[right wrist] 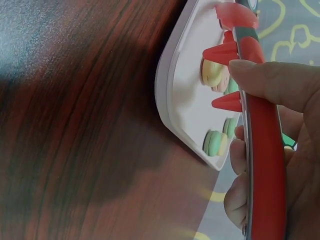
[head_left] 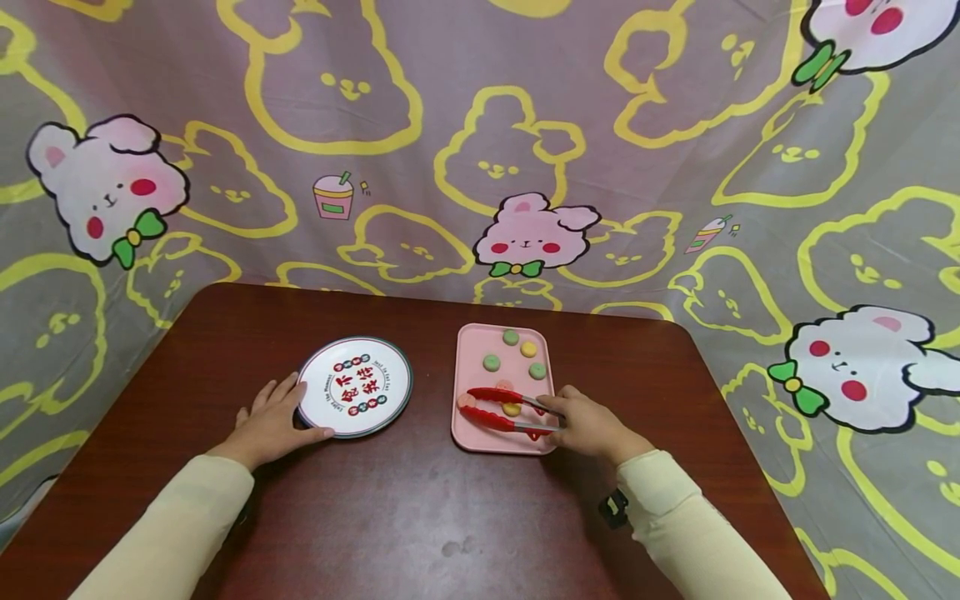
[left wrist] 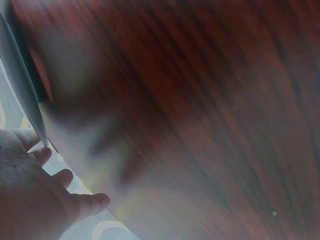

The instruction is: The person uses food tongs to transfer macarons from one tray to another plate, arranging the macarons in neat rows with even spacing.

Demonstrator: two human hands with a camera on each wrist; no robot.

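Observation:
My right hand (head_left: 592, 427) grips a pair of red-tipped tongs (head_left: 491, 418) over a pink tray (head_left: 467, 437). Between the tong tips, near the tray's left side, sits a pink macaron (head_left: 467, 401); whether the tips pinch it I cannot tell. In the right wrist view my thumb (right wrist: 272, 82) presses on the tongs' red handle (right wrist: 265, 165). My left hand (head_left: 266, 423) touches the left rim of a round white plate (head_left: 390, 371) with red lettering, fingers spread. The left wrist view shows fingertips at the plate's edge (left wrist: 20, 75).
Other macarons lie on the tray: several green ones, one of them a green macaron (head_left: 491, 362) near the middle, a yellow macaron (head_left: 528, 349) and another yellow macaron (head_left: 512, 409) beneath the tongs. The dark wooden table (head_left: 420, 517) meets a patterned curtain (head_left: 420, 183) at its back.

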